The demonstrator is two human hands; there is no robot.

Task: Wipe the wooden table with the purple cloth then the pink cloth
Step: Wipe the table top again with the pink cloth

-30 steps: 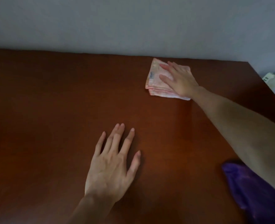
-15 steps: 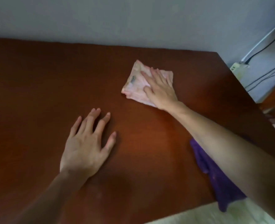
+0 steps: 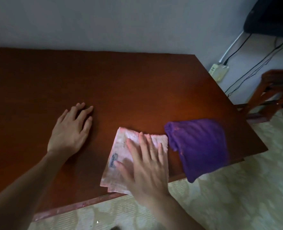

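Observation:
The folded pink cloth (image 3: pixel 120 156) lies on the wooden table (image 3: pixel 104 83) near its front edge. My right hand (image 3: pixel 144 165) presses flat on the cloth, fingers spread, covering its right half. Touching the pink cloth's right side is the purple cloth (image 3: pixel 199 146), which lies at the table's front right corner with one end hanging over the edge. My left hand (image 3: pixel 71 130) rests palm down on the bare wood to the left of the pink cloth, holding nothing.
A grey wall runs behind the table. At the right stand a wooden chair (image 3: pixel 273 93), a white power strip (image 3: pixel 218 72) with cables, and a dark object at top right. Pale patterned flooring (image 3: pixel 237 196) shows below the table's front edge.
My right hand has dragged the pink cloth from the far back of the table toward the front edge, up against the purple cloth. The view has tilted down and right. My left hand stays flat.

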